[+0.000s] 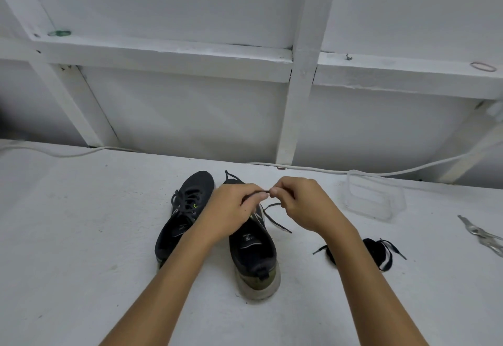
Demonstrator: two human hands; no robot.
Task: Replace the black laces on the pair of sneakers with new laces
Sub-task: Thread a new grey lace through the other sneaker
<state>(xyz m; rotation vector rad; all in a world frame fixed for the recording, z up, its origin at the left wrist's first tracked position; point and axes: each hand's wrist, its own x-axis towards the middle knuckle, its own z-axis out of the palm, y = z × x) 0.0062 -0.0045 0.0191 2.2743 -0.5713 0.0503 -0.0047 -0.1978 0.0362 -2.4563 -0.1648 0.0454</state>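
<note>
Two dark sneakers stand side by side on the white table, toes pointing away from me. The left sneaker is laced and tied. Above the right sneaker my left hand and my right hand meet, both pinching a black lace between thumb and fingers. Loose stretches of that lace trail to the right of the shoe and past its toe. My left hand hides the right sneaker's eyelets. A bundle of black laces lies to the right, partly behind my right forearm.
A clear plastic container sits at the right rear of the table. Metal scissors lie at the right edge. A white cable runs along the table's back edge under the white framed wall.
</note>
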